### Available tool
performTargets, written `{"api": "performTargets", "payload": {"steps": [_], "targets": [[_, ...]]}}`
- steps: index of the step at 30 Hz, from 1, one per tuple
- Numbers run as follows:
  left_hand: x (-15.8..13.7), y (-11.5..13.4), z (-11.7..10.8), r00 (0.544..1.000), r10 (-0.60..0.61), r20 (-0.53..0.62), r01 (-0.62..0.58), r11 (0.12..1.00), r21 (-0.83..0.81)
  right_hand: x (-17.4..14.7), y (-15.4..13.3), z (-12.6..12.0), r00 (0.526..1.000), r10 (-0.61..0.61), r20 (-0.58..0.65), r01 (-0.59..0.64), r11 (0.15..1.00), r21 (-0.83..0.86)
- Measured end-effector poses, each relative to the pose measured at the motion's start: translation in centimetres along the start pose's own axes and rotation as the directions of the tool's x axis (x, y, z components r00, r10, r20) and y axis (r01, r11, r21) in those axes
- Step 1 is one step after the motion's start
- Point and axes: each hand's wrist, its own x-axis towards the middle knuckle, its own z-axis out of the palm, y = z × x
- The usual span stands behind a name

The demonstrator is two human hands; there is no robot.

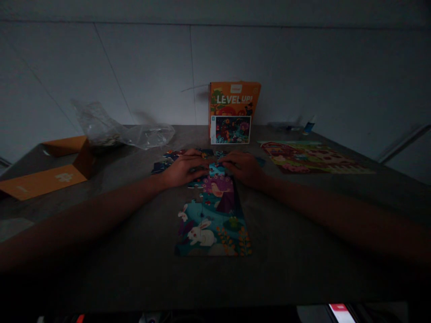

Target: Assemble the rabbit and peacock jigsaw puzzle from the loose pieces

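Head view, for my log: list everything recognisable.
Joined rabbit jigsaw: one, teal, centre.
Jigsaw pieces: several, dark, mostly beyond it.
Upright cardboard box: one, orange, back.
Rectangular picture card: one, white-edged, before box.
Open cardboard frame: one, orange, left.
Crumpled plastic bags: uncountable, clear, back left.
Flat farm picture: one, multicoloured, right.
Small bottle: one, blue-white, back right.
Lit screen: one, red-white, bottom.
Tabletop: one, grey, beneath.
Panelled wall: one, pale, behind.
Left hand, right hand: two, bare, centre.
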Motion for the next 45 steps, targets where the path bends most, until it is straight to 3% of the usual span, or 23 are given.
{"api": "performTargets", "payload": {"steps": [14, 24, 28, 33, 45], "targets": [[-0.01, -0.18, 0.18, 1.0, 0.021, 0.001, -0.021, 1.0, 0.018, 0.06, -0.36, -0.12, 0.999, 0.028, 0.029, -0.028, 1.0, -0.011], [0.0, -0.28, 0.01, 0.996, -0.088, 0.028, 0.089, 0.994, -0.059, 0.06, -0.19, -0.07, 0.998, 0.031, 0.046, -0.03, 0.999, -0.029], [0.12, -0.41, -0.18, 0.986, -0.161, 0.045, 0.166, 0.977, -0.134, 0.01, -0.39, -0.2, 0.998, 0.01, 0.058, -0.008, 0.999, -0.035], [0.33, -0.15, -0.22, 0.983, -0.15, 0.107, 0.169, 0.964, -0.205, -0.04, -0.36, -0.12, 0.997, -0.029, 0.068, 0.03, 0.999, -0.023], [0.04, -0.44, -0.02, 0.972, -0.213, 0.1, 0.23, 0.95, -0.21, -0.2, -0.03, 0.28, 0.98, -0.171, 0.104, 0.17, 0.985, 0.019]]}}
